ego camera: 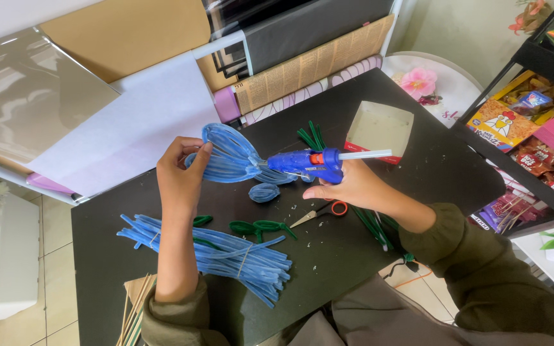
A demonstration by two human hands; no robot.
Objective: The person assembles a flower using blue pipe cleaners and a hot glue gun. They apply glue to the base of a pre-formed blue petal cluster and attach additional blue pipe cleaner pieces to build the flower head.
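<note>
Table (418, 154), black and littered with scraps, carries the work: a bundle of blue pipe cleaners (226, 253) lies near its front edge, green pipe-cleaner leaves (261, 227) and scissors (322, 211) beside it, a small blue petal (264, 192) between. Above it, the left hand (181, 173) pinches a large blue pipe-cleaner petal shape (226, 154), fingers closed on its rim. The right hand (347, 186) grips a blue glue gun (309, 163), its nozzle touching the shape's narrow base. Gluing seems to be the step; it likely calls for a steady squeeze and holding the base pinched.
</note>
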